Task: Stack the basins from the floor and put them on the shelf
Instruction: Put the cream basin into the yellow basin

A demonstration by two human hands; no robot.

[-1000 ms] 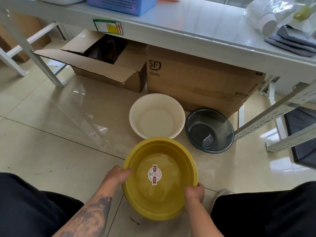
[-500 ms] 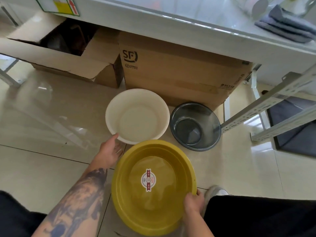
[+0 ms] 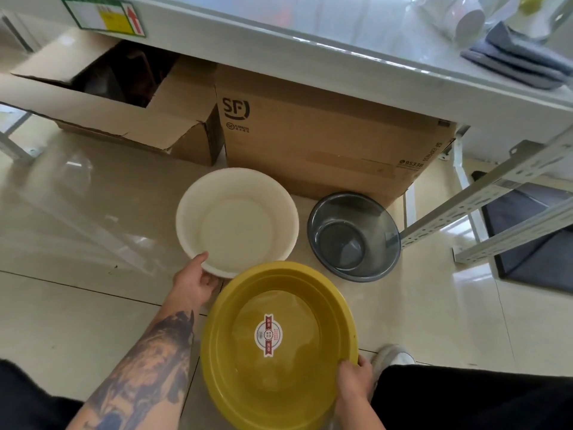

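The yellow basin (image 3: pixel 279 346) looked like smooth, glossy plastic with a paper-like sticker (image 3: pixel 268 335) on its bottom. The white basin (image 3: pixel 237 223) was plastic too, duller and satiny. The grey basin (image 3: pixel 353 237) seemed translucent, shiny plastic. The floor (image 3: pixel 93 212) was polished, reflective tile. The two boxes (image 3: pixel 310 144) were matt brown cardboard, and the shelf (image 3: pixel 310 63) was smooth, pale painted metal.

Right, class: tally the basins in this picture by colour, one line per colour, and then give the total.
Yellow basin: 1
White basin: 1
Grey basin: 1
Total: 3 basins
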